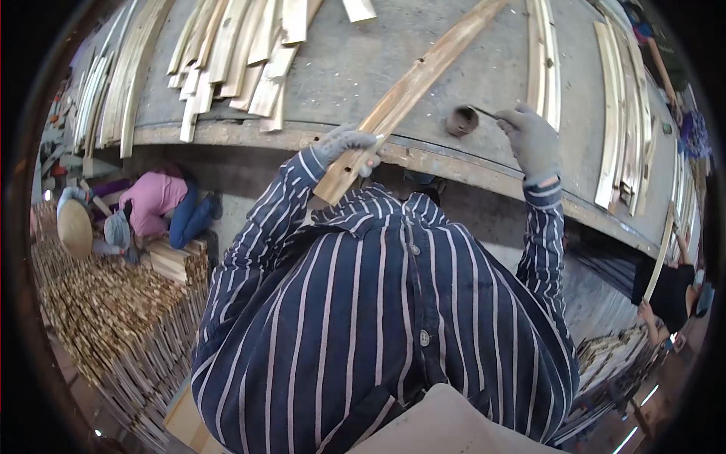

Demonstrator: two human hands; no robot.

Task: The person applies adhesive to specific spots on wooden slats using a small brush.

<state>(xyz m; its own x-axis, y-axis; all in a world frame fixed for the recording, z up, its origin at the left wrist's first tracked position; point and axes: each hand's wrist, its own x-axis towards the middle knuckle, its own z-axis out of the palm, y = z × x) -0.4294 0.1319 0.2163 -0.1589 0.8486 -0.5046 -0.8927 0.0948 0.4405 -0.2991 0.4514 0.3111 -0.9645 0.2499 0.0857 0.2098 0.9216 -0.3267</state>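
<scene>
My left hand [346, 148], in a grey glove, is closed around the near end of a long wooden board [412, 85]. The board slants up and away to the right over the table, and dark knots show on its face. In my gloved right hand [532, 142] is a thin dark stick-like tool [486, 113]; its exact kind cannot be made out. The tool's tip is at the rim of a small round cup [460, 121] with a brownish inside, which sits on the table between my hands.
The grey worktable [333, 79] has a wooden front edge. Several boards [227, 53] lie at its far left, with more strips [622, 113] at the right. Two people bend by stacked wood [113, 318] on the left. Another person [669, 291] handles a strip at right.
</scene>
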